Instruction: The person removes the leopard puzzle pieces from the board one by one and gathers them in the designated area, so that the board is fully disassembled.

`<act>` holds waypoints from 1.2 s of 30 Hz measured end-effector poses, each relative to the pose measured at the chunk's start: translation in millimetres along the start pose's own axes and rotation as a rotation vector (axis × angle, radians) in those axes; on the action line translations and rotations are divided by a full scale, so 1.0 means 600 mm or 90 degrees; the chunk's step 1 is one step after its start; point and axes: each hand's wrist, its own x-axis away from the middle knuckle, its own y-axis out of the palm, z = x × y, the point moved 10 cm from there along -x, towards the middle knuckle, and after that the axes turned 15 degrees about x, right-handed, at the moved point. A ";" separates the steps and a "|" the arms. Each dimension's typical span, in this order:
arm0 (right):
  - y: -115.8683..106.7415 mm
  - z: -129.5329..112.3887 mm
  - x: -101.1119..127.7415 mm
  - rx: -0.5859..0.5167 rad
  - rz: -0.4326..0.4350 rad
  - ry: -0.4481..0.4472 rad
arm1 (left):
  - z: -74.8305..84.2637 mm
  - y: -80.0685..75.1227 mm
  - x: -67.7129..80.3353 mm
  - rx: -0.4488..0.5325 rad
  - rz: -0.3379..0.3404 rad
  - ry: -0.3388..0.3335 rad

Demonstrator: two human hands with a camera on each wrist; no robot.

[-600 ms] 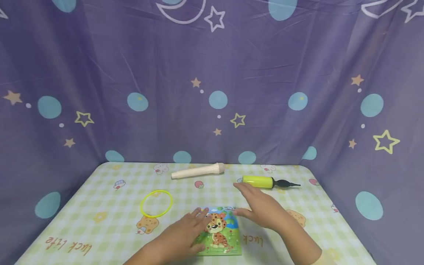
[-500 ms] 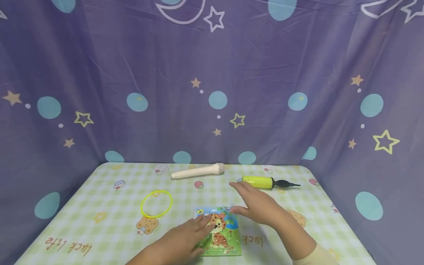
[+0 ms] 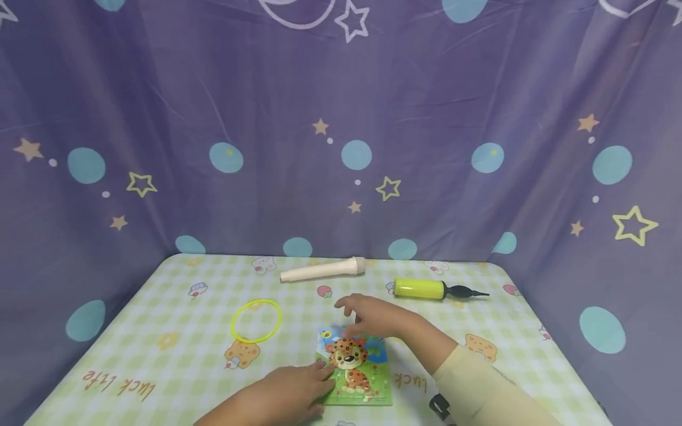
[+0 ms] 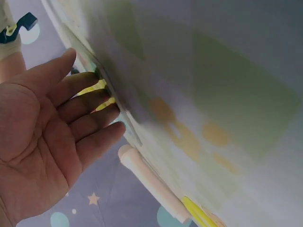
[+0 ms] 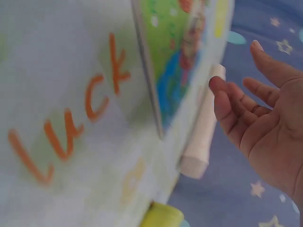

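A square picture board (image 3: 354,378) with a spotted cartoon leopard lies flat near the table's front. My left hand (image 3: 288,393) is at its left side, fingertips at the board's edge; in the left wrist view that hand (image 4: 52,127) has its fingers extended beside the thin board edge. Over the board's far edge hovers my right hand (image 3: 375,316), holding nothing, covering part of the upper picture. Loosely bent fingers show on this right hand (image 5: 265,113) in its wrist view, apart from the board (image 5: 170,52).
A yellow ring (image 3: 232,324) lies left of the board. Farther back is a pale microphone-shaped stick (image 3: 322,271). A yellow hand pump (image 3: 421,289) with a black nozzle lies at the back right. A purple patterned curtain (image 3: 298,195) surrounds the checked table (image 3: 181,319).
My right hand has moved left, from beside the board to above its far edge, fingers now more bent. The left hand has drawn back off the leopard to the board's left edge.
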 end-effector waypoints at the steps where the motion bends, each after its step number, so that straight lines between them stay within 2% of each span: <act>1: 0.010 -0.001 -0.008 -0.005 -0.012 0.000 | 0.001 0.001 -0.001 -0.011 -0.004 0.007; 5: 0.050 -0.002 -0.030 0.009 -0.057 0.007 | 0.014 -0.003 -0.005 -0.075 0.006 0.058; 9: 0.076 -0.001 -0.040 0.012 -0.078 0.015 | 0.021 -0.007 -0.009 -0.113 0.009 0.074; 13: 0.088 0.005 -0.045 -0.010 -0.085 0.030 | 0.016 -0.004 -0.012 -0.108 0.002 0.057; 20: 0.097 0.003 -0.049 -0.082 -0.140 0.070 | 0.008 0.003 -0.011 -0.097 -0.003 0.049; 25: 0.095 0.000 -0.052 -0.086 -0.163 0.078 | 0.007 0.001 -0.009 -0.085 -0.004 0.054; 31: 0.094 0.000 -0.055 -0.087 -0.161 0.081 | 0.009 -0.002 -0.010 -0.097 -0.005 0.068; 36: 0.094 0.002 -0.055 -0.091 -0.151 0.077 | 0.010 -0.002 -0.010 -0.095 -0.008 0.064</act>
